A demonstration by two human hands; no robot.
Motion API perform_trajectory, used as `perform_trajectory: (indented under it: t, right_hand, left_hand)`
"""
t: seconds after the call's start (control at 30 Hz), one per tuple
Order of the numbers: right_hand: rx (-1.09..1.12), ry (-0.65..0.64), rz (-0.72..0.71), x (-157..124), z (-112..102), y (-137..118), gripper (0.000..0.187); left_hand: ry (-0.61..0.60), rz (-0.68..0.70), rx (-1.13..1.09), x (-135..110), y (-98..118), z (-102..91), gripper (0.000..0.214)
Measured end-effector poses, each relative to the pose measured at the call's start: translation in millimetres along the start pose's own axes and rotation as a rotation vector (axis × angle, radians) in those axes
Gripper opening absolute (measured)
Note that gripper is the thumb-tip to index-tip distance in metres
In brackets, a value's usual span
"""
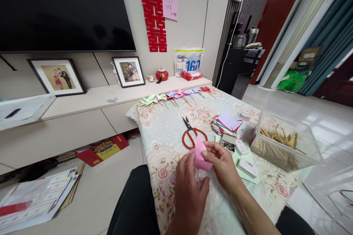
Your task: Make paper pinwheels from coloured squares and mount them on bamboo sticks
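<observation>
A pink sheet of paper (202, 159), partly folded with one point sticking up, is between my two hands above the table. My left hand (189, 187) has its fingers against the paper's left edge, the thumb set apart from it. With thumb and fingers, my right hand (222, 161) pinches the paper's right side. Just beyond lies a pair of scissors (191, 132) with red handles, blades pointing away. To the right are a stack of coloured paper squares (228, 122), an open small box of metal pins (228, 145) and small white boxes (248, 168).
Several paper pinwheels (180, 94) on sticks line the table's far edge. A clear plastic bin (286, 154) of thin sticks stands at right. A roll of clear tape (245, 114) lies near the stack. Behind is a white cabinet (93, 99) with framed photos.
</observation>
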State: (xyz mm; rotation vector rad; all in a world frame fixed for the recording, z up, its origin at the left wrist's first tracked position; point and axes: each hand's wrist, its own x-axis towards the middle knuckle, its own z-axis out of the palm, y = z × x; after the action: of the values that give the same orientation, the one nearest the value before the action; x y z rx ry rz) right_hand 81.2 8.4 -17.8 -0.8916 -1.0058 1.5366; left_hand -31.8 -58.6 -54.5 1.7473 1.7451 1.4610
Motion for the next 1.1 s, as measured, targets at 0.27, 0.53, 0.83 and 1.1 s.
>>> perform_trajectory:
  t: [0.27,0.53,0.83,1.1]
  right_hand:
    - [-0.084,-0.088,0.001,-8.1,2.4,-9.7,0.039]
    - [-0.594,-0.035,-0.358,-8.4,-10.5,-22.4,0.018]
    - [-0.866,-0.209,-0.58,-12.8,-7.3,-27.2,0.011]
    - [-0.891,-0.371,-0.502,-12.9,-11.5,-34.5,0.009]
  left_hand:
    - [-0.127,-0.584,-0.648,11.5,-0.6,-0.4,0.024]
    - [-0.037,-0.839,-1.04,20.9,14.7,-12.7,0.026]
    - [-0.201,-0.647,-0.832,17.8,17.8,-28.0,0.016]
    - [-0.351,-0.585,-0.81,22.2,21.1,-40.8,0.031]
